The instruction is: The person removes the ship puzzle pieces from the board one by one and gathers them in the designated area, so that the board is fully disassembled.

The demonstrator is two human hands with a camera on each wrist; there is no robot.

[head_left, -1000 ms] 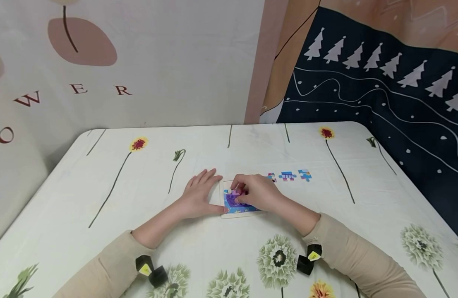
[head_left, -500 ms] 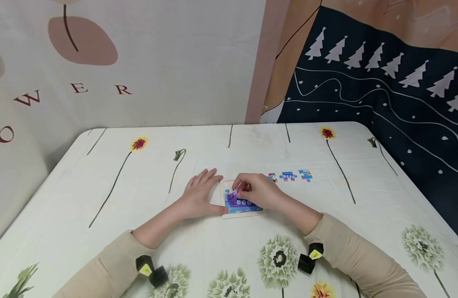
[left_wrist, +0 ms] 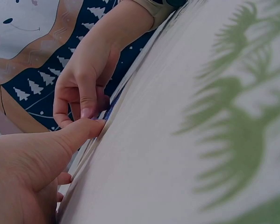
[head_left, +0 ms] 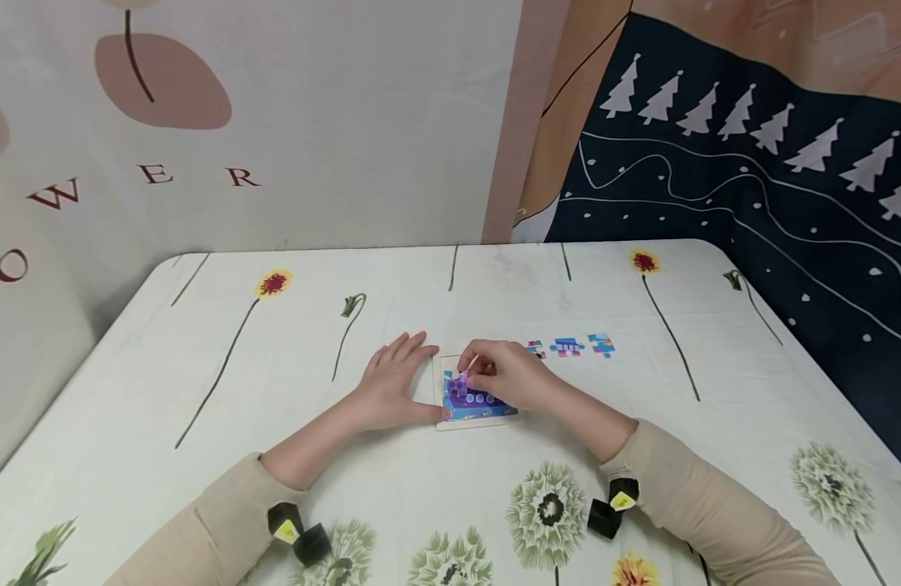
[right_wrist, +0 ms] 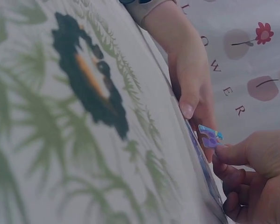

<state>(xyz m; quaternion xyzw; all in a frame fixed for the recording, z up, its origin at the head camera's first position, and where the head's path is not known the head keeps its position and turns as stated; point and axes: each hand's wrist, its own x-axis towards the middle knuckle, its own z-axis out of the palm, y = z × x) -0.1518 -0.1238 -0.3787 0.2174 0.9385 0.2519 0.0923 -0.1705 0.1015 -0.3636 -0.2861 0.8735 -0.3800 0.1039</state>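
Note:
A small jigsaw board with a pale wooden frame (head_left: pixel 461 426) lies on the table, its lower part filled with a purple and blue picture. My left hand (head_left: pixel 397 391) rests beside it with fingers spread, the thumb on the board's near left corner. Over the board's upper part, my right hand (head_left: pixel 510 376) pinches a purple and blue jigsaw piece (right_wrist: pixel 209 136) between thumb and fingers. The right wrist view shows that piece tilted up above the board's surface. My right hand hides the board's right upper part.
Beyond my right hand lie loose jigsaw pieces in a row: a partly hidden one (head_left: pixel 535 348), a middle one (head_left: pixel 567 347) and a right one (head_left: pixel 601 344). A flower-printed cloth (head_left: pixel 274 358) covers the table. Patterned curtains stand behind and at the right.
My right fingers have shifted slightly up and away from the board's filled area, uncovering more of the purple picture with its round windows. My left hand has stayed in place.

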